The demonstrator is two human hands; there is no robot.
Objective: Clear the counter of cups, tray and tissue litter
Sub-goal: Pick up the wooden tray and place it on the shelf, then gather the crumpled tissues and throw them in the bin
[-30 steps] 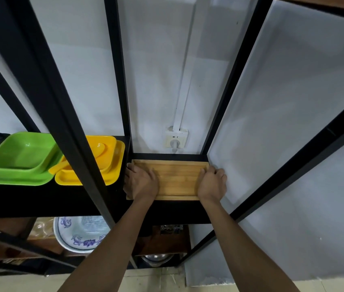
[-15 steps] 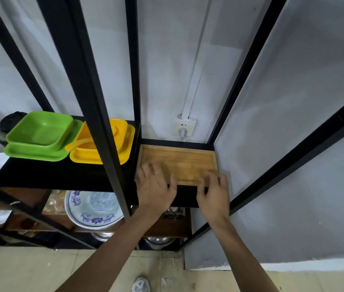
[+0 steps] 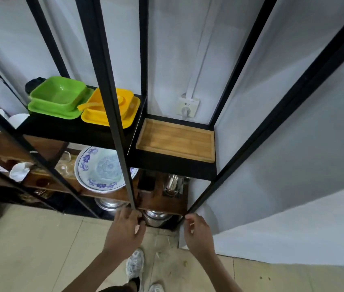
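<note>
Both arms reach forward and down in front of the black shelf [image 3: 78, 129], the left hand [image 3: 124, 230] and the right hand [image 3: 198, 233] hanging near the floor with fingers loosely curled and holding nothing. The wooden tray [image 3: 175, 141] lies flat on the right end of the shelf, far from both hands, a shallow rectangular board of pale slatted wood with a raised rim. To its left sit the green dishes [image 3: 58, 98] and yellow dishes [image 3: 112, 110]; no writing can be read.

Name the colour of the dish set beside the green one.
Yellow dish set, seen best in the head view.
</note>
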